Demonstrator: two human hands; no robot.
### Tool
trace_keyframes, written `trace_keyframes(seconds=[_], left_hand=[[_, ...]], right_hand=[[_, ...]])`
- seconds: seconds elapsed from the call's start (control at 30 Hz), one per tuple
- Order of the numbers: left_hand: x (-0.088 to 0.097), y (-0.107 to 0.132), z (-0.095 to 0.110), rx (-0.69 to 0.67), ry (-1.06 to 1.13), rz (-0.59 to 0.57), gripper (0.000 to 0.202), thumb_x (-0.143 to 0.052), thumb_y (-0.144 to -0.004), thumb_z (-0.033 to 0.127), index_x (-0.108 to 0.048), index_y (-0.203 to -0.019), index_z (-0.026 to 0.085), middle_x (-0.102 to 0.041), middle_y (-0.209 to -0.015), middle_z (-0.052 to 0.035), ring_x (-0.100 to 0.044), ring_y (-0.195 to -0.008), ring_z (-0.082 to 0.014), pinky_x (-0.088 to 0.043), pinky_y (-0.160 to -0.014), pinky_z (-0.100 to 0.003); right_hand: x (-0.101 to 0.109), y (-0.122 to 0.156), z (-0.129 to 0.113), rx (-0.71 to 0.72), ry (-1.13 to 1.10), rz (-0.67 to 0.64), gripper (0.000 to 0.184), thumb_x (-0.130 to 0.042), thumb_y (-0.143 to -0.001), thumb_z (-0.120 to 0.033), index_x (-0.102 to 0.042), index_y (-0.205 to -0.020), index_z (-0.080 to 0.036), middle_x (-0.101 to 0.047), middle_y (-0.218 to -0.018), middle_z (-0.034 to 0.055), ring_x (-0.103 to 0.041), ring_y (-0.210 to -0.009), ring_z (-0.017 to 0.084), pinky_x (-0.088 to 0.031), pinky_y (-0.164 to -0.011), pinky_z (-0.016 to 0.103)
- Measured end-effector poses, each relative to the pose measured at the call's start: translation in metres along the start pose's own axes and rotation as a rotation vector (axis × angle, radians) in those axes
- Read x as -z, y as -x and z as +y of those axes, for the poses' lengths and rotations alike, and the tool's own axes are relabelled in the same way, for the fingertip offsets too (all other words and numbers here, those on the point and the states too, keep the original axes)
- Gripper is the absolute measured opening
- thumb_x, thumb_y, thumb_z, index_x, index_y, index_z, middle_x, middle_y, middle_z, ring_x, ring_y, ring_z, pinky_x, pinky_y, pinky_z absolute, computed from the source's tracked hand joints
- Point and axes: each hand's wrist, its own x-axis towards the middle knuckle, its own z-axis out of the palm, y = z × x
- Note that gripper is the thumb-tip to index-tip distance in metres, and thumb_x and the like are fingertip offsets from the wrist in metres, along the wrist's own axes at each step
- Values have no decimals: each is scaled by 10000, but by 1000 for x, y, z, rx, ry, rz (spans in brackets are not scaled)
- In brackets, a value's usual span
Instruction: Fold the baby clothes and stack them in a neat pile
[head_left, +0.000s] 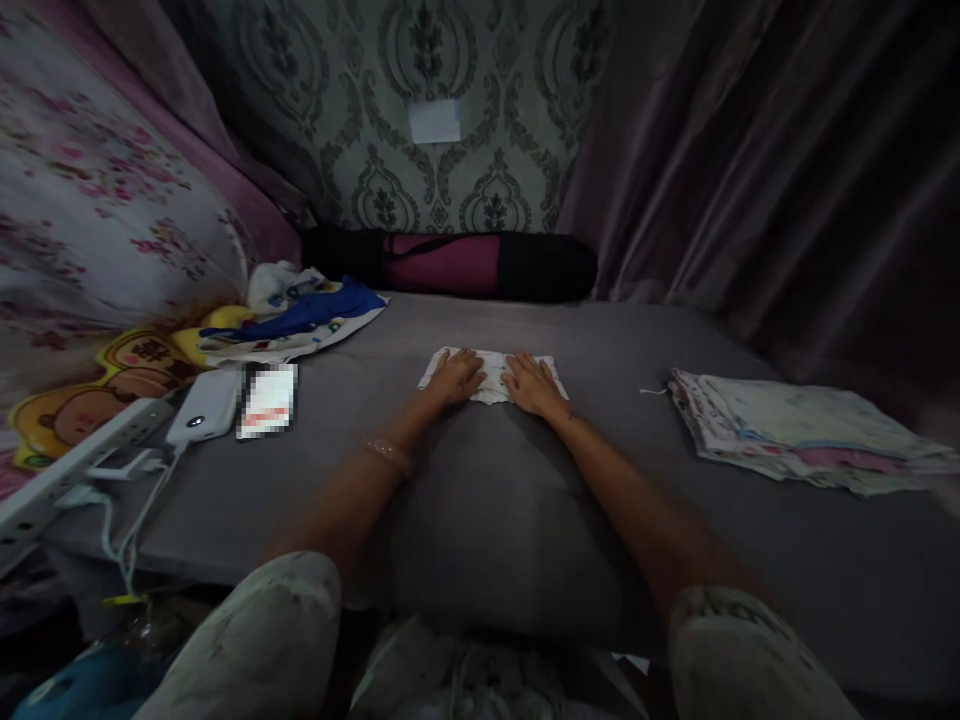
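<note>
A small folded white cloth (493, 378) with a faint print lies in the middle of a grey mattress (480, 500). My left hand (455, 376) lies flat on the cloth's left half, fingers stretched out. My right hand (531, 383) presses flat on its right half, fingers spread. Both forearms reach forward from the bottom of the view, and a bracelet sits on my left wrist. My knees in light trousers show at the bottom edge.
A stack of folded printed cloths (787, 430) lies at the right. A heap of white and blue clothes (300, 310) sits at the back left, near a white power bank (204, 405) and a phone (268, 399). A dark rolled bag (457, 262) lies against the patterned wall.
</note>
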Motion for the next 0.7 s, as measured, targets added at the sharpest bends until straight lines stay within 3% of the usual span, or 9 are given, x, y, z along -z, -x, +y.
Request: trace_keyframes(seconds=[0.1,0.2,0.37,0.47,0.53,0.6,0.7], left_hand=[[-9,5,2,14,-4,-119,615,-320,-971,526,-348,-1481,183,-254,-1586,-121,-163,-1479,-261,-68,-1189,-512],[-10,9,1,26,6,-178,687,-241,-968,571,-239,-1529,174,-144,-1612,-131,-87,-1491,-266,-33,-1183,-523],[-4,7,0,34,28,-246,743,-241,-942,625,-191,-1541,189,-93,-1620,-126,-45,-1494,-263,-28,-1181,-523],[0,3,-1,35,43,-272,746,-284,-930,633,-223,-1528,191,-132,-1613,-138,-70,-1492,-271,-60,-1177,-535],[4,-1,0,26,38,-230,662,-290,-952,573,-318,-1486,182,-230,-1590,-145,-157,-1480,-267,-110,-1177,-525],[5,-7,2,25,13,-112,539,-277,-984,451,-404,-1429,176,-346,-1544,-135,-268,-1444,-240,-159,-1178,-483],[2,-17,6,56,-30,30,469,-279,-989,315,-430,-1403,158,-422,-1499,-129,-328,-1415,-215,-198,-1177,-436]], right_hand=[[-8,6,-4,-18,18,-60,597,-301,-998,-441,-292,-1520,-153,-222,-1594,134,-161,-1469,296,-121,-1174,503],[-10,12,-3,-19,38,-62,602,-300,-994,-460,-282,-1527,-179,-203,-1599,132,-163,-1468,299,-119,-1174,508],[-8,10,-2,-24,38,-101,610,-293,-990,-465,-279,-1526,-175,-186,-1602,141,-147,-1471,306,-118,-1171,524],[-3,5,-4,-46,7,-154,595,-273,-992,-465,-299,-1517,-184,-190,-1602,137,-153,-1470,306,-126,-1164,546],[1,0,-7,-54,-19,-149,561,-228,-1003,-423,-338,-1497,-181,-232,-1590,137,-189,-1464,289,-130,-1161,551],[3,-6,-11,-47,-28,-89,539,-202,-1008,-364,-364,-1480,-161,-274,-1574,138,-219,-1456,270,-133,-1164,541],[0,-17,-18,-17,-18,30,526,-223,-1002,-329,-374,-1470,-144,-301,-1565,126,-223,-1454,254,-144,-1169,512]])
